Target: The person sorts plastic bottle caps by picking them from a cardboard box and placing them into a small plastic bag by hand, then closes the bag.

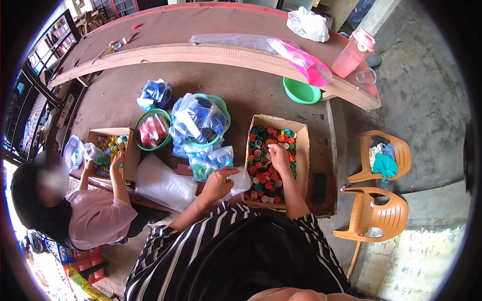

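Observation:
My left hand (218, 184) is closed on the edge of a clear plastic bag (240, 181), which hangs at the left side of a cardboard box (303, 170). The box holds many bottle caps (260, 173), mostly red, orange and green with some white. Over the caps is my right hand (279, 157), its fingers pinched together; what they hold, if anything, is too small to make out. Left of the box, a green basket (227, 113) bears bags of blue caps (203, 120), with more small bags (210, 159) lying below it.
At the left, a co-worker (95, 210) reaches into another box of caps (113, 145). Nearby are a bowl of red caps (152, 129) and a stack of clear bags (165, 184). A raised shelf (221, 54) runs behind, above a green basin (300, 91). Orange chairs (376, 213) stand right.

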`<state>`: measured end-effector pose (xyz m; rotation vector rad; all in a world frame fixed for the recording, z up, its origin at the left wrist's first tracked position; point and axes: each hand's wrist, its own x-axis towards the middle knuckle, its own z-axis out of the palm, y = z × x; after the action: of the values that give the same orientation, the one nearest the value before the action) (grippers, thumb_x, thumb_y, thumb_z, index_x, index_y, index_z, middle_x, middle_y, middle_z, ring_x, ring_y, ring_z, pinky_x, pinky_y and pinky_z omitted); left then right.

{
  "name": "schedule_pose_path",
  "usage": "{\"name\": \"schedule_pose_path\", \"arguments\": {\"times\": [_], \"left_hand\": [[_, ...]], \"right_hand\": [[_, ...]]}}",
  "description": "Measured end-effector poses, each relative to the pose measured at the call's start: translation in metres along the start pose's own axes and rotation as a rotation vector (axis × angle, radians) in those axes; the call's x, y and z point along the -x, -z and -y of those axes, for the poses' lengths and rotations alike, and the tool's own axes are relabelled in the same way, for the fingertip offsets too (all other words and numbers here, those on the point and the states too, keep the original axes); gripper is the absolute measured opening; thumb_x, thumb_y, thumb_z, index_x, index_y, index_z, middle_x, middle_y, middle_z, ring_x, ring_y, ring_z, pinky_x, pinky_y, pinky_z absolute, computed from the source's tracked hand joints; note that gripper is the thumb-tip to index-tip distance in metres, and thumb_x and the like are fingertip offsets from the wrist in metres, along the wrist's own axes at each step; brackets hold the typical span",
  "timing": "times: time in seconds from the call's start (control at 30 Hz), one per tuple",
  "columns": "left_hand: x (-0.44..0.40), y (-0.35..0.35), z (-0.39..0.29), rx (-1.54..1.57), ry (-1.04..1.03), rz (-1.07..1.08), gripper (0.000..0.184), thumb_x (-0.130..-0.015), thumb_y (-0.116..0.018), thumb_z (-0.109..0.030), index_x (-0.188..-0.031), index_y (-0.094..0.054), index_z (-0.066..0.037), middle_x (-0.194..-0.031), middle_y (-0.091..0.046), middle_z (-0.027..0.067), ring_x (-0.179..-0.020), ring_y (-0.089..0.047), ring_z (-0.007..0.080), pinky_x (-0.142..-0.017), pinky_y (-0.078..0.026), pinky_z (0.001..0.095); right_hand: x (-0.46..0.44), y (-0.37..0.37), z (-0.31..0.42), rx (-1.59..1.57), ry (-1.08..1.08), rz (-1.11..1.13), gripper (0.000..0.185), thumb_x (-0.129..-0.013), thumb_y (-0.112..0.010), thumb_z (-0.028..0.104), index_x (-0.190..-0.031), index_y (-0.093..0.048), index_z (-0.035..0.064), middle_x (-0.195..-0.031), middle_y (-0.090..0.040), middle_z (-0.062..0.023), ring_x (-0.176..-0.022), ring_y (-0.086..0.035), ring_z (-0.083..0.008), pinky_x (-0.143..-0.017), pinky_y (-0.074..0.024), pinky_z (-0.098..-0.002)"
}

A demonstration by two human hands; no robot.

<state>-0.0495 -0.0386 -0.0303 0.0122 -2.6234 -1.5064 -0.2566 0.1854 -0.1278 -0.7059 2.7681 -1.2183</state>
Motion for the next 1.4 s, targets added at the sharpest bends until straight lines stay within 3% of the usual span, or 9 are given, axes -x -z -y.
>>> {"name": "schedule_pose_path", "arguments": {"times": [0.27,0.4,0.6,0.8,0.87,0.93,1.07,1.23,1.4], "left_hand": [[0.001,0.008,-0.013,-0.037,0.003,-0.066,0.039,-0.072,-0.056,0.001,-0.108,-0.071,-0.003,-0.117,-0.068,0.0142,-0.098,-0.067,0.0354,-0.088,-0.054,0.039],[0.001,0.012,-0.01,-0.021,0.036,-0.05,0.044,-0.072,-0.058,0.002,-0.114,-0.07,-0.002,-0.121,-0.067,0.0144,-0.082,-0.07,0.027,-0.076,-0.054,0.0333],[-0.006,0.008,-0.004,-0.001,0.058,-0.05,0.044,-0.074,-0.057,0.002,-0.116,-0.07,-0.003,-0.121,-0.068,0.013,-0.07,-0.065,0.02,-0.07,-0.053,0.0306],[-0.014,0.005,-0.008,0.018,0.075,-0.027,0.045,-0.074,-0.056,0.002,-0.116,-0.07,-0.004,-0.12,-0.068,0.0121,-0.067,-0.063,0.0176,-0.067,-0.052,0.0296],[-0.014,0.007,-0.008,0.006,0.093,-0.017,0.045,-0.074,-0.056,0.002,-0.116,-0.07,-0.005,-0.119,-0.068,0.0117,-0.066,-0.062,0.0163,-0.065,-0.051,0.029],[-0.013,0.007,-0.007,0.019,0.095,-0.02,0.043,-0.074,-0.056,0.002,-0.114,-0.07,-0.003,-0.119,-0.068,0.0131,-0.065,-0.062,0.0185,-0.066,-0.051,0.0299],[-0.014,0.008,-0.008,0.028,0.116,-0.026,0.041,-0.074,-0.056,0.003,-0.112,-0.07,-0.001,-0.119,-0.067,0.0167,-0.067,-0.066,0.0255,-0.069,-0.053,0.0333],[-0.017,0.008,-0.008,0.036,0.112,-0.031,0.04,-0.074,-0.057,0.002,-0.112,-0.071,-0.002,-0.118,-0.068,0.0159,-0.071,-0.067,0.0261,-0.071,-0.054,0.0333],[-0.021,0.008,-0.009,0.044,0.159,-0.006,0.04,-0.075,-0.057,0.002,-0.112,-0.071,-0.002,-0.118,-0.068,0.0155,-0.071,-0.067,0.026,-0.071,-0.054,0.0335]], "right_hand": [[-0.014,-0.038,-0.025,0.606,-0.048,0.148,0.039,-0.081,-0.059,-0.001,-0.119,-0.062,0.0072,-0.124,-0.058,-0.0121,-0.114,-0.054,-0.0359,-0.095,-0.0484,-0.0463],[0.001,-0.016,0.002,0.356,-0.04,-0.034,0.045,-0.077,-0.075,0.006,-0.12,-0.061,0.0043,-0.111,-0.065,-0.0161,-0.11,-0.058,-0.0377,-0.096,-0.0471,-0.0448],[0.03,0.017,0.067,-0.415,0.016,-0.128,0.035,-0.088,-0.072,0.014,-0.119,-0.058,0.0047,-0.112,-0.066,-0.0112,-0.093,-0.067,-0.0229,-0.078,-0.0529,-0.0309],[0.066,0.046,0.146,-0.242,0.42,0.121,0.037,-0.085,-0.075,0.017,-0.117,-0.06,0.0062,-0.124,-0.063,-0.01,-0.111,-0.061,-0.0245,-0.094,-0.0478,-0.0359],[0.056,0.041,0.132,-0.32,0.341,-0.009,0.033,-0.086,-0.074,0.015,-0.115,-0.062,0.0047,-0.116,-0.065,-0.0115,-0.108,-0.062,-0.0261,-0.094,-0.0487,-0.0363],[0.036,0.033,0.091,-0.476,-0.012,-0.059,0.026,-0.088,-0.072,0.013,-0.11,-0.065,0.0028,-0.106,-0.068,-0.0123,-0.097,-0.067,-0.0253,-0.085,-0.0528,-0.0353],[0.004,0.011,-0.017,-0.01,-0.01,-0.165,0.02,-0.09,-0.065,0.005,-0.11,-0.065,0.0015,-0.095,-0.066,-0.0141,-0.082,-0.066,-0.0272,-0.077,-0.0537,-0.0348],[-0.002,-0.006,-0.042,0.446,0.041,-0.012,0.032,-0.082,-0.06,-0.001,-0.112,-0.068,0.0079,-0.12,-0.056,-0.0114,-0.113,-0.053,-0.0351,-0.093,-0.0459,-0.0444],[-0.01,-0.006,-0.036,0.452,0.029,-0.044,0.031,-0.083,-0.069,0.009,-0.114,-0.064,0.0081,-0.115,-0.058,-0.0112,-0.107,-0.055,-0.0348,-0.087,-0.0479,-0.0455]]}}
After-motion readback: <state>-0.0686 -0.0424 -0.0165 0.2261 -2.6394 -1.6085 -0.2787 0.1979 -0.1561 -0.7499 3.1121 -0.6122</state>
